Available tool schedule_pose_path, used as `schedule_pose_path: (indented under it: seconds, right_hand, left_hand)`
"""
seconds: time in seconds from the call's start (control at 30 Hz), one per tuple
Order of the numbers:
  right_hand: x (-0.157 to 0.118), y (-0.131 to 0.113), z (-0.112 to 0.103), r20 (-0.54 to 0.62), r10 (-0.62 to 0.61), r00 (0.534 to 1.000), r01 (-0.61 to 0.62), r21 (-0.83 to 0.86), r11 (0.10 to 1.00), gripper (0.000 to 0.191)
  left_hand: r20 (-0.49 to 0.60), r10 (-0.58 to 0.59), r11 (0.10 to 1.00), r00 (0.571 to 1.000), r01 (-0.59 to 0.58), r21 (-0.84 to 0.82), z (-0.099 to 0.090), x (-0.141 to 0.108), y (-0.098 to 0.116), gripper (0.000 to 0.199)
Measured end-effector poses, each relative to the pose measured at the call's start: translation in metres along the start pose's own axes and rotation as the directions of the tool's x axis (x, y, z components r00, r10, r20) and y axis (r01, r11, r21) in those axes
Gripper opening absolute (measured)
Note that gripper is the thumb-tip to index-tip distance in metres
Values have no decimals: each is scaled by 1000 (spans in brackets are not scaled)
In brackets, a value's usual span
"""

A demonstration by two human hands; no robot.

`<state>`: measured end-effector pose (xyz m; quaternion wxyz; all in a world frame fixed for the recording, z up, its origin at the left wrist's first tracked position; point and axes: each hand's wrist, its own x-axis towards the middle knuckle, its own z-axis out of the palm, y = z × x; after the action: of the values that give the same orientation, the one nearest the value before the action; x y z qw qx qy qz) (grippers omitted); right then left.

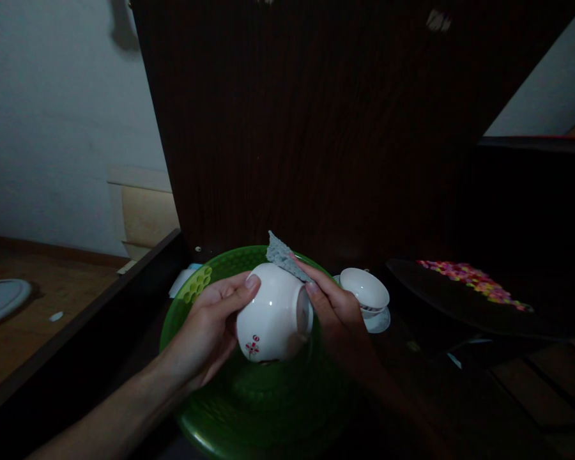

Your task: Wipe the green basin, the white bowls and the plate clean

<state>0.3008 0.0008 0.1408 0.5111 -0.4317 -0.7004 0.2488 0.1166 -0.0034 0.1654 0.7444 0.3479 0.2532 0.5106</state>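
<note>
A white bowl [273, 313] with a small red flower print is tipped on its side, its foot ring facing right. My left hand [215, 319] grips its rim, thumb on the outer wall. In my right hand [335, 306] is a grey cloth [283, 257], pinched and pressed against the bowl's upper outside near the foot. Both hands are above a green plastic basin [263, 409] whose wall has a honeycomb pattern. The fingers of my left hand inside the bowl are hidden.
Right of the basin, a second white bowl [364, 289] rests on a saucer [377, 321]. A dark panel [316, 128] rises behind. Further right is a black surface with a strip of colourful pieces [474, 284]. A white oval lid or plate [2, 301] lies at left.
</note>
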Motion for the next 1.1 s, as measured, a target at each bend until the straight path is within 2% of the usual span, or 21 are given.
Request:
schedule_pose_path:
  seconds: [0.17, 0.27, 0.33, 0.4, 0.5, 0.6, 0.7, 0.83, 0.9, 1.0, 1.1]
  right_hand:
    - [2, 1, 1, -25, 5, 1000, -7, -75, 997, 43]
    - [1, 3, 7, -34, 27, 999, -30, -93, 995, 43]
    - [-1, 4, 11, -65, 52, 997, -57, -80, 995, 43]
    - [-3, 2, 13, -111, 94, 989, -100, -48, 994, 43]
    - [-5, -7, 9, -136, 113, 984, -117, -25, 993, 43]
    - [-8, -17, 3, -139, 33, 990, -47, -98, 994, 43]
    - [-10, -19, -1, -126, -76, 989, 49, -207, 977, 45]
    - [-11, -12, -3, -26, -252, 967, 232, -309, 922, 53]
    - [-12, -9, -4, 18, -303, 953, 292, -336, 895, 56]
    - [-13, -6, -2, 49, -343, 938, 336, -373, 865, 58]
    - [-18, -6, 3, 9, -339, 941, 313, -408, 858, 58]
  left_hand:
    - [-189, 90, 992, 978, -105, -69, -3, 5, 16, 2]
    - [-276, 180, 979, 944, -199, -43, -3, 6, 22, 9]
    - [-293, 234, 969, 927, -248, -11, -2, 7, 22, 9]
    - [-265, 263, 964, 928, -265, 27, -1, 6, 20, 7]
    - [-196, 280, 960, 940, -273, 66, -2, 3, 16, 15]
    - [-154, 286, 958, 946, -279, 62, -3, 0, 15, 18]
    - [-160, 243, 970, 957, -240, 34, -1, -1, 15, 17]
    - [-160, 186, 982, 969, -184, 31, 1, 2, 12, 20]
    - [-135, 188, 982, 973, -184, 42, 1, 2, 10, 22]
    - [-78, 196, 980, 978, -192, 52, -1, 1, 8, 25]
    - [-33, 195, 979, 980, -193, 59, -1, 0, 5, 31]
